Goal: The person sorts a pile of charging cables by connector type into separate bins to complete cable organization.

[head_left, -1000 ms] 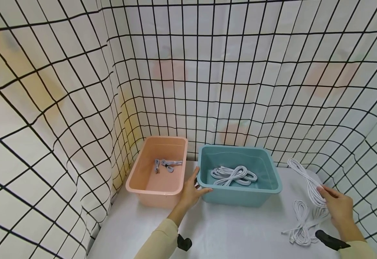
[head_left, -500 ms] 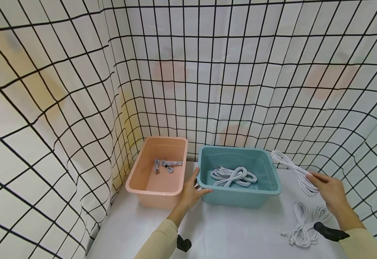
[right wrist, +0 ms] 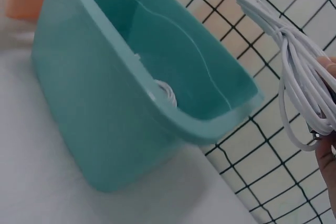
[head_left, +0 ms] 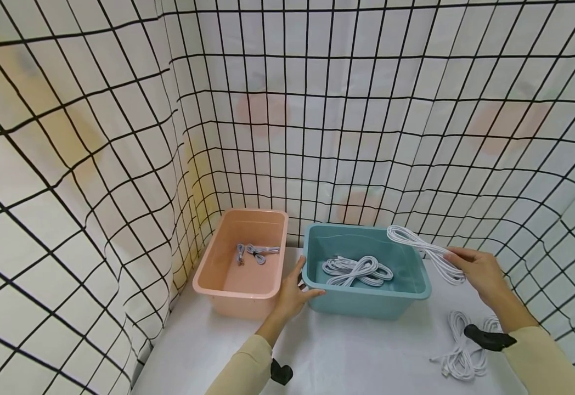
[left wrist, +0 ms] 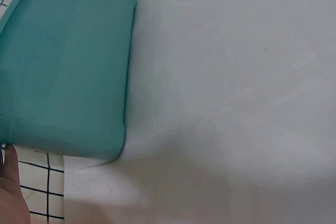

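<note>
My right hand (head_left: 480,271) pinches a bundled white cable (head_left: 428,249), its coiled end over the right rim of a teal bin (head_left: 356,302). In the right wrist view, the cable (right wrist: 302,66) is cinched near its middle, with thumb and fingers at its right part. More white cable bundles (head_left: 359,270) lie inside the teal bin. My left hand (head_left: 291,296) rests at that bin's front left corner, thumb along the front and index finger along the left side. In the left wrist view a fingertip (left wrist: 10,156) meets the teal wall.
Left of the teal bin stands a peach bin (head_left: 238,293) holding small tied grey cables (head_left: 258,252). More white cable bundles (head_left: 462,351) lie on the white table (head_left: 356,351), partly behind my right wrist. Black grid netting (head_left: 347,131) lines the back and sides.
My right hand has carried the white cable bundle leftward and up, from above the table at the right to the teal bin's right rim. My left hand stays at the bin's corner.
</note>
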The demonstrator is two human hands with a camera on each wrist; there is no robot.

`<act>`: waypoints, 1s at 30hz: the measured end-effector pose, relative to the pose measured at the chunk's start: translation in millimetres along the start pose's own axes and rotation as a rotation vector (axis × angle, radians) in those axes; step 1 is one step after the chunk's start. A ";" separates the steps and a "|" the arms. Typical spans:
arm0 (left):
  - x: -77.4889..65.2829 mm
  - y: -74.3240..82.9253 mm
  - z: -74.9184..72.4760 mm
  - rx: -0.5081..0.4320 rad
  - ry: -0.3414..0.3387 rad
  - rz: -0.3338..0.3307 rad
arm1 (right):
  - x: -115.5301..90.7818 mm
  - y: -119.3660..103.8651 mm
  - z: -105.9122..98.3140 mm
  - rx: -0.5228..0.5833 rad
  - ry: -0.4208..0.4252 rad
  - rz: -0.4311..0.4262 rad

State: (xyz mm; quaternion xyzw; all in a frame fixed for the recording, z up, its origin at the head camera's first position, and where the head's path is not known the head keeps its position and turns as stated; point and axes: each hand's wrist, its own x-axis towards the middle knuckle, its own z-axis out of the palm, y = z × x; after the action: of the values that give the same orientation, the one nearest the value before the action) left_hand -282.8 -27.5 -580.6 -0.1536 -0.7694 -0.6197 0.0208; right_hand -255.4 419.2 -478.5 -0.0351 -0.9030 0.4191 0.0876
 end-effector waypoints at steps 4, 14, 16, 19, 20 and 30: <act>1.5 1.1 -0.3 -0.006 -0.005 -0.001 | 10.9 -19.0 4.1 0.015 -0.063 -0.030; 7.4 1.2 0.8 -0.021 -0.032 0.004 | 37.3 -57.1 21.8 -0.004 -0.153 -0.093; 7.5 1.4 1.3 -0.022 -0.032 0.005 | 41.6 -61.8 26.1 0.006 -0.168 -0.092; 7.0 1.7 1.4 -0.022 -0.032 0.005 | 49.5 -69.1 32.5 0.006 -0.191 -0.094; 6.4 1.8 1.4 -0.024 -0.031 0.007 | 52.6 -72.0 35.1 0.001 -0.202 -0.098; 0.0 1.4 -2.0 0.000 -0.023 -0.001 | 80.4 -97.3 77.2 -0.015 -0.270 -0.159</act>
State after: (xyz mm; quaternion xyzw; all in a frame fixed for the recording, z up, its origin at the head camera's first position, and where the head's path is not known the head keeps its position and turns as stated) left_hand -282.8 -29.2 -578.8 -0.1603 -0.7695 -0.6181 0.0116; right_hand -347.9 309.4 -442.8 0.0923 -0.9096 0.4050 -0.0020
